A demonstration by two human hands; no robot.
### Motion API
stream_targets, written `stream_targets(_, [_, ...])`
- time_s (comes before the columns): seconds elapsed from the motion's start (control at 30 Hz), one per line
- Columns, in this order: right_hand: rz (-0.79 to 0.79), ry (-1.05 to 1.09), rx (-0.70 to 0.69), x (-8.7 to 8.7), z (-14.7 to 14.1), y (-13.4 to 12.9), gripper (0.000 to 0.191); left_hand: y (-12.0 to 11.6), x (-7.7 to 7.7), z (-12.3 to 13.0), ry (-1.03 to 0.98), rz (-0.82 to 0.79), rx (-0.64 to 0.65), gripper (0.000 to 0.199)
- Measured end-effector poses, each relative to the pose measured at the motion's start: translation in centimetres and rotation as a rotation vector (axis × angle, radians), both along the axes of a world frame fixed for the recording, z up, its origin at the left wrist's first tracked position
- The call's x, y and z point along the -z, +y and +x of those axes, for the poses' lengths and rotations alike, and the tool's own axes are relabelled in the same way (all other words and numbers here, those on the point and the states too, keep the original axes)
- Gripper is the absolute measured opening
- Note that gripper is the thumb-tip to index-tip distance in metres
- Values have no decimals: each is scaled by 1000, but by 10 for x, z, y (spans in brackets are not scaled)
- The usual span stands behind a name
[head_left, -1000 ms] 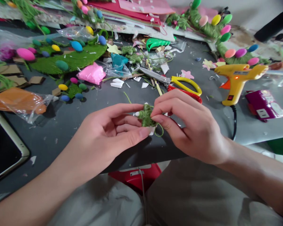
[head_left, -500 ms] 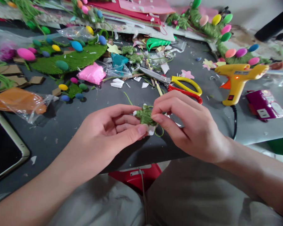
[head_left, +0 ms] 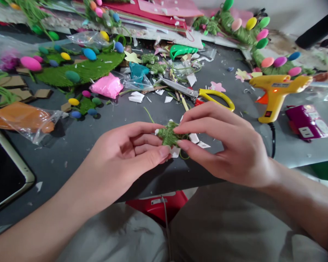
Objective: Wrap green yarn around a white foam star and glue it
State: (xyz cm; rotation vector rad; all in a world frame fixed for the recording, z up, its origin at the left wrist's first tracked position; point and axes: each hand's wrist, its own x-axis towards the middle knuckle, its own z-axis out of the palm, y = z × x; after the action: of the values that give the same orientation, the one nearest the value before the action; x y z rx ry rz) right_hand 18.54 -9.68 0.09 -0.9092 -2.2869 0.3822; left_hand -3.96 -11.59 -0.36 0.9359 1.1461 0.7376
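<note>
A small star wrapped in green yarn (head_left: pixel 167 135), with white tips showing, is held just above the table's front edge. My left hand (head_left: pixel 123 154) pinches its left side between thumb and fingers. On the star's right side rest the index finger and thumb of my right hand (head_left: pixel 231 145), spread around that edge; the other fingers are slightly bent. A thin loop of green yarn (head_left: pixel 183 157) hangs below the star, partly hidden by the right thumb. White paper scraps (head_left: pixel 194 138) lie behind and beneath. Scissors with yellow and red handles (head_left: pixel 217 97) lie beyond my right hand.
A yellow glue gun (head_left: pixel 276 96) with a lit red light stands at right, near a purple power socket (head_left: pixel 308 122). Bagged orange clay (head_left: pixel 22 118) and a tablet (head_left: pixel 8 174) are at left. A green leaf shape (head_left: pixel 90 69) and pink clay (head_left: pixel 107 86) lie farther back.
My right hand's thumb and index finger have parted from a pinch and now sit around the star's right edge. The left hand keeps its hold on the star.
</note>
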Motion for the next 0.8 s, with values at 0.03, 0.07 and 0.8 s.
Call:
stream_targets(0.03, [-5,-8,-8,-1,1,0,14,0,1,0,-1,-2,-2,38])
stream_targets(0.07, [-6,-13,-15,-2,1,0,15,0,1,0,-4,-7,-2,38])
stream_targets(0.8, [178,-211,-90,-4,13,1,26,0,1,0,0,-29,-20,43])
